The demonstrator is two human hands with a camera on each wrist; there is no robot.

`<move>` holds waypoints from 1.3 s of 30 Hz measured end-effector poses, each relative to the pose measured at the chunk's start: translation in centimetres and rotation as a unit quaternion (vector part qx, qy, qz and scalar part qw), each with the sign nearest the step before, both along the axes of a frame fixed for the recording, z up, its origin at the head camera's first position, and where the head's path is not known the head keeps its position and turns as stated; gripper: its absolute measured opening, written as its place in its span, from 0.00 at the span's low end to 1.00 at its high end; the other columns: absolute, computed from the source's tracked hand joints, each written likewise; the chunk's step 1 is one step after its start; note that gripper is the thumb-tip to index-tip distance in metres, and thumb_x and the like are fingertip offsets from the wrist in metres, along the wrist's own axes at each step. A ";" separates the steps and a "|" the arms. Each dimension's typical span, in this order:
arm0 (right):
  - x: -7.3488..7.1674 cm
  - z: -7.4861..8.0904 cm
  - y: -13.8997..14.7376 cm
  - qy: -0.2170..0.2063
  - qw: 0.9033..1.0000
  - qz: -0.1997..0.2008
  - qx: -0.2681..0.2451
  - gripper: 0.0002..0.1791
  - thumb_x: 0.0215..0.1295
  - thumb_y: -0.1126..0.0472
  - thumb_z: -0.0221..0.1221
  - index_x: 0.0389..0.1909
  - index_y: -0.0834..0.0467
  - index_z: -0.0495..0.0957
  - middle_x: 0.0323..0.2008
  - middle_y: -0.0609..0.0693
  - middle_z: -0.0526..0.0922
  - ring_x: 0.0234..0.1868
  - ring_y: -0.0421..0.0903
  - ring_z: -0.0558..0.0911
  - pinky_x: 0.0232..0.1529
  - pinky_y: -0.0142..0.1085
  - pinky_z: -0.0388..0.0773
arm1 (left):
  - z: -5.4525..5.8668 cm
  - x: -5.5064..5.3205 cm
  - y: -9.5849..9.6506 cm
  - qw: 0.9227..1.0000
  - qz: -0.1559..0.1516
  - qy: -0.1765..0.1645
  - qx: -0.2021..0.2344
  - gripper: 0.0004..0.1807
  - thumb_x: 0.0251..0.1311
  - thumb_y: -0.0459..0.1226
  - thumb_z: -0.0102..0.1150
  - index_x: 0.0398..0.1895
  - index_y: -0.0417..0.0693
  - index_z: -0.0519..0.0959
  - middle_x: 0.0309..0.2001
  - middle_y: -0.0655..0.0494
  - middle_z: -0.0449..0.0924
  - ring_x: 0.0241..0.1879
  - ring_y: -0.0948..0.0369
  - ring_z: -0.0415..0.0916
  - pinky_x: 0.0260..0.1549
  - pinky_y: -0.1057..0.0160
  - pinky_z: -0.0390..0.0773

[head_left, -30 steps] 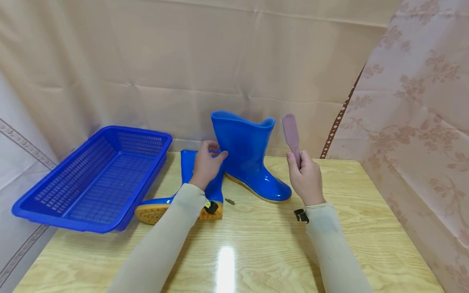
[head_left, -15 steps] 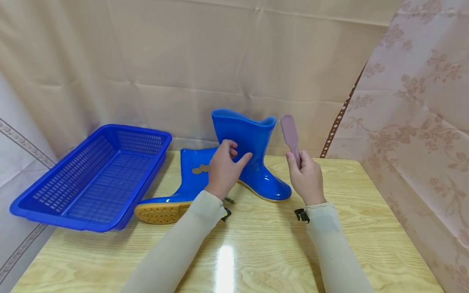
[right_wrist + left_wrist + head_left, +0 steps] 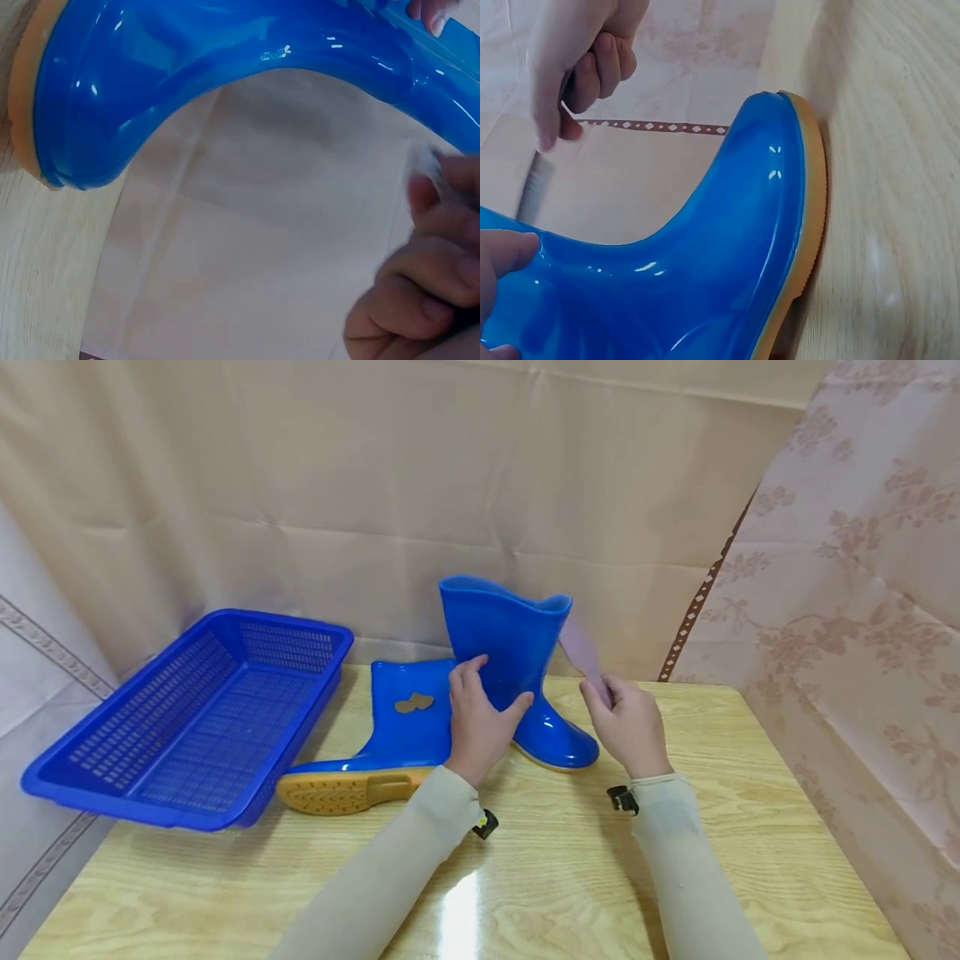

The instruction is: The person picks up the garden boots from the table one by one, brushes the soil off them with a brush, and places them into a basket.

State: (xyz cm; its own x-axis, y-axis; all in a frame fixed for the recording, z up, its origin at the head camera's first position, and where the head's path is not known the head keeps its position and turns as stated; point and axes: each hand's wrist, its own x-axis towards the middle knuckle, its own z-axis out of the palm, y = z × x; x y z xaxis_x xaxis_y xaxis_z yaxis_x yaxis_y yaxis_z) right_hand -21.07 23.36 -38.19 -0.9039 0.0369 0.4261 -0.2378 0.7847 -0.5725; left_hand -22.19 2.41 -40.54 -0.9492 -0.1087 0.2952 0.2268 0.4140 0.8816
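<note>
A blue rubber boot (image 3: 502,618) with a yellowish sole stands upright on the table. My left hand (image 3: 483,727) rests on the near side of its shaft, thumb and fingers spread; the thumb (image 3: 510,251) lies on the blue surface in the left wrist view. To the right, my right hand (image 3: 630,727) grips the handle of a mauve brush (image 3: 581,647). The brush head is blurred and meets the upper front edge of the shaft; I cannot tell whether it touches. A second blue boot (image 3: 408,735) lies on its side, brown patches (image 3: 414,702) on its shaft.
A blue plastic basket (image 3: 258,814) with perforated walls stands at the left, close to the lying boot's toe. Beige curtain (image 3: 375,485) hangs behind the wooden table (image 3: 570,877). Patterned cloth (image 3: 862,610) borders the right side.
My left hand has moved right from over the lying boot onto the upright one, uncovering the brown patches. The brush has tilted left towards the upright boot's shaft.
</note>
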 end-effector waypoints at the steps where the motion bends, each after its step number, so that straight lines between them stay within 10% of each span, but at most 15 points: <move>1: 0.0 0.0 0.1 -0.018 1.000 0.006 0.011 0.20 0.78 0.46 0.56 0.36 0.59 0.80 0.19 0.51 0.72 0.20 0.48 0.70 0.19 0.37 0.64 | 0.0 0.1 0.0 1.000 -0.006 -0.002 -0.001 0.42 0.64 0.51 0.71 0.75 0.51 0.61 0.75 0.50 0.55 0.73 0.51 0.59 0.72 0.46 0.66; 13: 0.2 0.1 0.6 -0.041 0.995 0.067 0.061 0.18 0.77 0.45 0.58 0.38 0.55 0.87 0.16 0.47 0.71 0.17 0.46 0.69 0.17 0.36 0.61 | 0.2 -1.2 0.5 0.998 -0.050 -0.020 -0.022 0.36 0.63 0.57 0.69 0.65 0.49 0.68 0.80 0.49 0.52 0.78 0.46 0.55 0.72 0.42 0.63; 20: 0.3 0.4 0.6 -0.051 0.997 0.038 0.047 0.22 0.77 0.43 0.57 0.43 0.58 0.87 0.19 0.48 0.74 0.19 0.46 0.71 0.19 0.37 0.63 | 0.5 -2.1 0.7 1.000 -0.019 0.024 -0.004 0.16 0.69 0.48 0.67 0.49 0.49 0.78 0.67 0.51 0.70 0.68 0.52 0.69 0.65 0.50 0.75; 27: 0.2 0.6 0.4 -0.050 0.996 0.055 0.057 0.21 0.77 0.42 0.57 0.41 0.56 0.87 0.17 0.47 0.72 0.17 0.46 0.70 0.17 0.36 0.62 | 0.8 -1.9 0.8 0.999 -0.026 0.000 -0.018 0.28 0.63 0.57 0.69 0.56 0.50 0.74 0.62 0.53 0.71 0.64 0.53 0.71 0.64 0.47 0.75; 39: 0.4 0.9 0.7 -0.040 0.998 0.008 0.056 0.20 0.77 0.46 0.57 0.37 0.58 0.85 0.17 0.48 0.73 0.18 0.47 0.70 0.19 0.39 0.63 | 1.3 -2.4 0.8 0.999 -0.033 0.037 0.017 0.11 0.73 0.42 0.63 0.50 0.47 0.85 0.45 0.55 0.88 0.44 0.61 0.85 0.47 0.61 0.85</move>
